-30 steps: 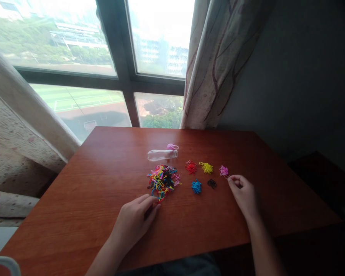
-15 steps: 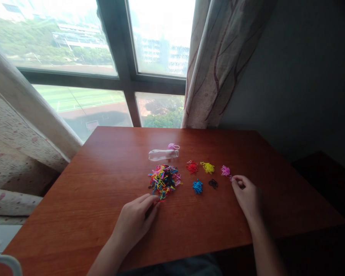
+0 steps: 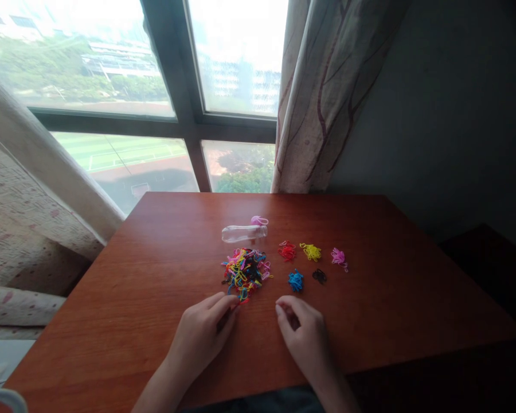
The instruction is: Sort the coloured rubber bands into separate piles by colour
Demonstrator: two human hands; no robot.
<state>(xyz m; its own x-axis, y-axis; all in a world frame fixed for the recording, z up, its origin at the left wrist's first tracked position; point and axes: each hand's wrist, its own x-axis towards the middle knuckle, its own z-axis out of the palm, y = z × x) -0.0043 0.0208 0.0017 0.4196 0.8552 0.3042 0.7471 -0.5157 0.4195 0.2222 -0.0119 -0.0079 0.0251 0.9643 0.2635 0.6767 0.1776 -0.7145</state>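
My left hand [image 3: 206, 327] rests on the table at the near edge of a mixed heap of small coloured plastic stitch markers [image 3: 245, 269]. Its thumb and index finger pinch a red stitch marker [image 3: 244, 300]. To the right of the heap, my right hand [image 3: 303, 330] hovers low with thumb and index finger curved and their tips slightly apart; nothing shows between them. Beyond it lie single-colour piles: red markers [image 3: 287, 251], yellow markers [image 3: 312, 252], pink markers [image 3: 339, 257], blue markers [image 3: 296, 280] and a few black markers [image 3: 319, 276].
A clear plastic bottle-shaped container [image 3: 243, 233] lies on its side behind the heap, with a pink lid [image 3: 258, 221] bearing a loop beside it. The brown wooden table [image 3: 163, 241] stands against a window. Patterned curtains [image 3: 322, 103] hang on both sides.
My right hand has let go of a pink marker at the pink pile and moved left, near the mixed heap. My left hand stays at the heap with the red marker.
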